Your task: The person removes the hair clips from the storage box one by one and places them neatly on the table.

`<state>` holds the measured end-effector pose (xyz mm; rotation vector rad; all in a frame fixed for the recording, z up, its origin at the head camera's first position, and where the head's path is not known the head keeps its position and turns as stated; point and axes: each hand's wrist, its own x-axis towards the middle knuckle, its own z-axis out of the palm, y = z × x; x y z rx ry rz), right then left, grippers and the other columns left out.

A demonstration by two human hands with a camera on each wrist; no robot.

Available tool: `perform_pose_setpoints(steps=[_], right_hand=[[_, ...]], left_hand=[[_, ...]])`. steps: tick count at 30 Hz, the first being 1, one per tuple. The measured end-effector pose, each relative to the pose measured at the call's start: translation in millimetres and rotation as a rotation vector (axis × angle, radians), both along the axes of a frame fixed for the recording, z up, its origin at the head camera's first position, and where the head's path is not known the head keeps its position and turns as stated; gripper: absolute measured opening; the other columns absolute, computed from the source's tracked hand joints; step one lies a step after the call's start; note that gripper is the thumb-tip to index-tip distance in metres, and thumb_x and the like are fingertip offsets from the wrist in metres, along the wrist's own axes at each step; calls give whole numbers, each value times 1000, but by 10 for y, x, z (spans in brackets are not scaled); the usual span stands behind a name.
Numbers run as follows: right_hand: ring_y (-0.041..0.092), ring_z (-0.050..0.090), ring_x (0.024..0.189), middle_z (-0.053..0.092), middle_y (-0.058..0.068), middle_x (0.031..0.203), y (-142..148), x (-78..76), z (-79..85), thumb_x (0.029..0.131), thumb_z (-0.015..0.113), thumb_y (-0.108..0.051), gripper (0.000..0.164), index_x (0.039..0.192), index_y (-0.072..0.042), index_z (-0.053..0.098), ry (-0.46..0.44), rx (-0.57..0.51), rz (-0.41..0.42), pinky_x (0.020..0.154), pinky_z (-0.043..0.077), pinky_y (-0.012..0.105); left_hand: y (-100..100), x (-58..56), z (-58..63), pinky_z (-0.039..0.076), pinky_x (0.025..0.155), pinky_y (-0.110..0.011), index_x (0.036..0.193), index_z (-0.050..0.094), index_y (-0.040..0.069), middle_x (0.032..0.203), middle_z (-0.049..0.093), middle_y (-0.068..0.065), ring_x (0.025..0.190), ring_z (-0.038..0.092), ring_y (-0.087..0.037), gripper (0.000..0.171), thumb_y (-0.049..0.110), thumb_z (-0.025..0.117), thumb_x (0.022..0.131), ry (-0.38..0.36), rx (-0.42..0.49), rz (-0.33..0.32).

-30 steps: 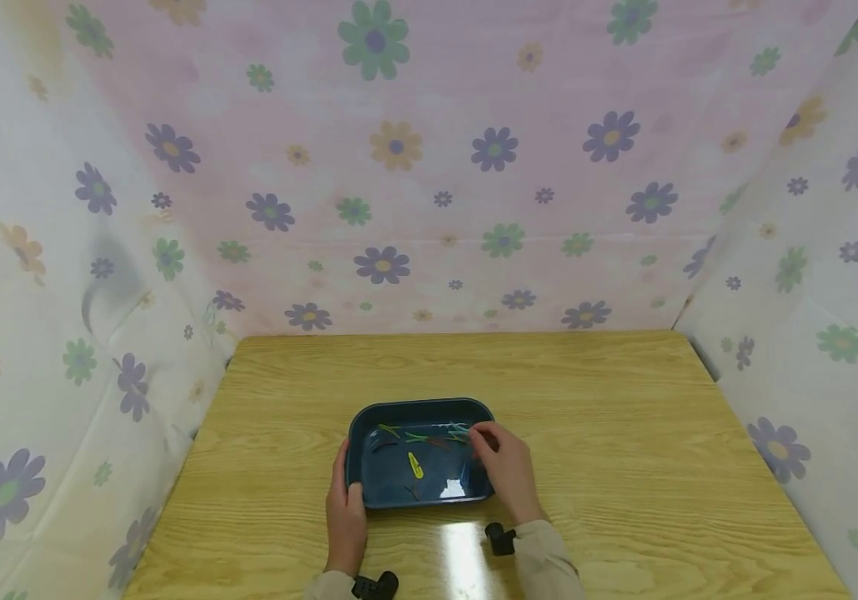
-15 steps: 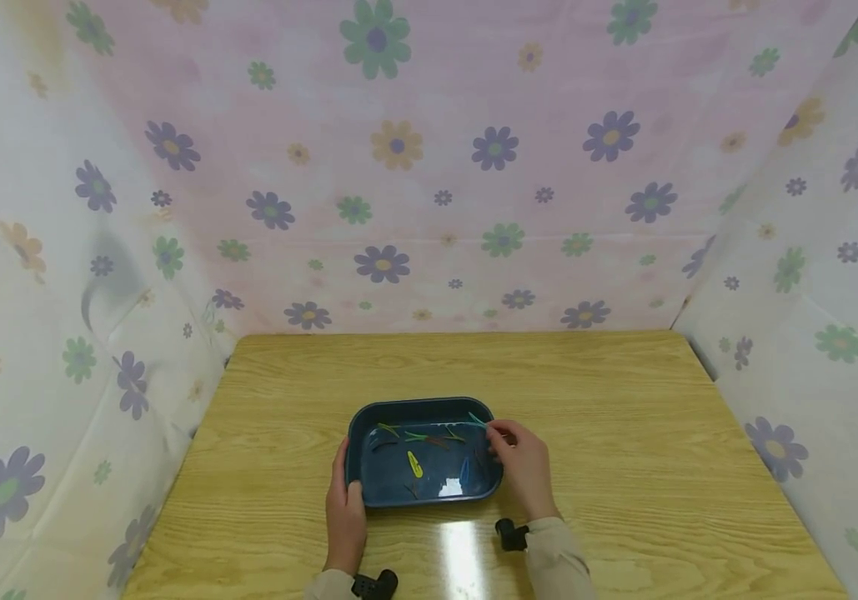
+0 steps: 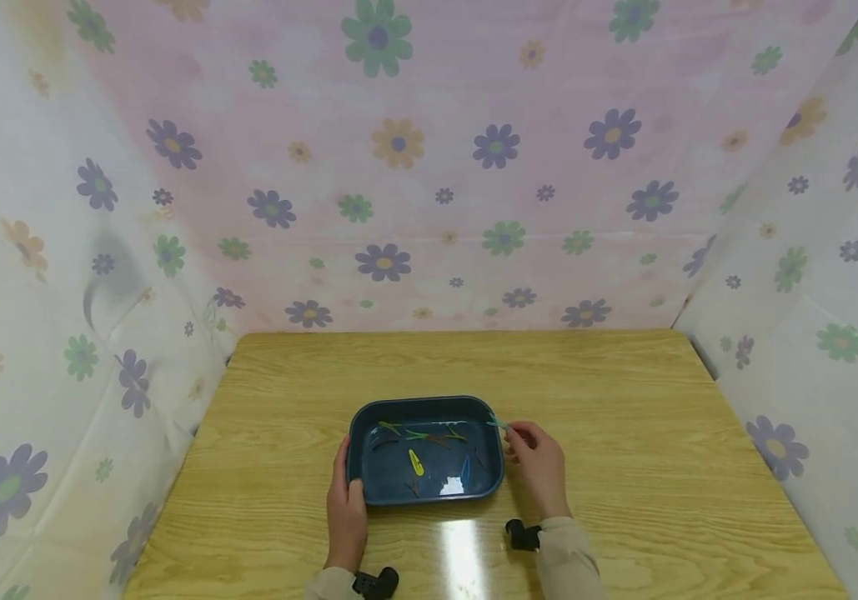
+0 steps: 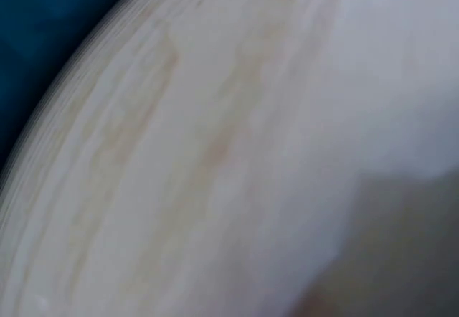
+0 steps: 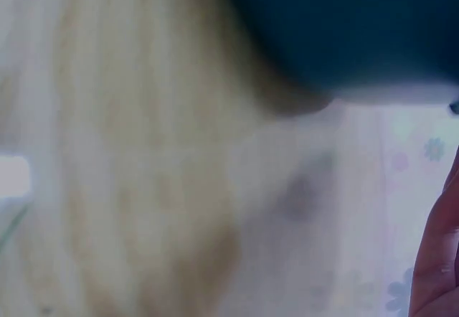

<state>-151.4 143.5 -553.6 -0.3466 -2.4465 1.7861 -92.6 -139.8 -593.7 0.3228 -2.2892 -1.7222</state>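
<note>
A dark blue rectangular tray (image 3: 391,479) rests on the table with several hair clips in it. My left hand (image 3: 346,512) grips its left side, thumb at the rim. Just beyond the tray's right rim, my right hand (image 3: 541,467) pinches a teal hair clip (image 3: 497,422), whose far end overlaps the rim. A yellow hair clip (image 3: 416,462) lies mid-tray, a blue one (image 3: 465,471) to its right, and green and brown ones along the back. In the right wrist view, part of my right hand (image 5: 437,259) shows beside the tray's blurred wall (image 5: 358,30).
The wood-grain table (image 3: 624,417) extends around the tray on all sides. Flower-print cloth (image 3: 444,167) hangs behind it and along both sides. Black wrist cameras (image 3: 376,583) sit at the cuffs. The left wrist view is mostly blurred tabletop (image 4: 179,152).
My right hand has moved right, from over the tray's inside to past its right rim, carrying the teal hair clip. The blue clip is now uncovered. My left hand stays put.
</note>
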Motion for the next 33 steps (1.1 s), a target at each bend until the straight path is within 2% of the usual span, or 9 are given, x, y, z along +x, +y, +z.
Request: perform_pose_setpoints(steps=[4, 10, 14, 17, 23, 28, 33], right_hand=[[21, 61, 69, 64, 8, 83, 73, 7, -88, 85, 59, -23, 18, 95, -9, 64, 1, -11, -11, 59, 48, 28], [21, 61, 71, 64, 9, 84, 163, 10, -156, 85, 58, -23, 20, 97, -8, 63, -11, 28, -56, 61, 47, 27], [19, 59, 73, 64, 9, 86, 228, 23, -196, 86, 57, -23, 21, 98, -6, 63, -79, 69, -90, 62, 44, 25], [18, 57, 77, 63, 9, 89, 269, 28, -214, 86, 56, -24, 23, 99, -6, 63, -127, 67, -92, 64, 43, 25], [16, 55, 74, 63, 8, 88, 347, 0, -216, 86, 54, -22, 24, 100, -5, 63, -176, 70, -102, 61, 42, 26], [16, 54, 62, 63, 9, 82, 446, -45, -241, 85, 54, -20, 24, 100, -3, 62, -192, 10, -125, 53, 44, 26], [14, 55, 53, 64, 8, 80, 553, -108, -269, 87, 53, -16, 25, 103, 2, 59, -195, -83, -141, 51, 43, 25]], left_hand=[[-1, -16, -1, 22, 100, -40, 142, 25, 28, 141, 25, 17, 129, 20, -5, 68, -7, 32, 84, 8, 17, -10], [0, -15, -7, 22, 100, -40, 142, 24, 27, 141, 25, 17, 129, 20, -6, 67, -6, 32, 84, 12, 7, -8], [-1, -9, -15, 29, 88, -33, 141, 25, 29, 140, 26, 19, 125, 27, -5, 68, -5, 32, 83, 7, -16, 3], [-8, -11, -30, 28, 80, -32, 141, 25, 29, 141, 26, 18, 119, 33, -7, 67, -5, 32, 83, 14, -33, 5], [-15, -14, -50, 27, 79, -32, 141, 25, 30, 141, 25, 18, 119, 32, -7, 67, -5, 31, 83, 14, -29, 4], [-10, -10, -44, 27, 78, -31, 141, 25, 30, 140, 26, 19, 115, 35, -6, 68, -5, 31, 83, 10, -21, 3], [-8, -3, -30, 27, 78, -28, 141, 25, 29, 140, 27, 20, 114, 34, -5, 68, -5, 31, 83, 18, -23, 4]])
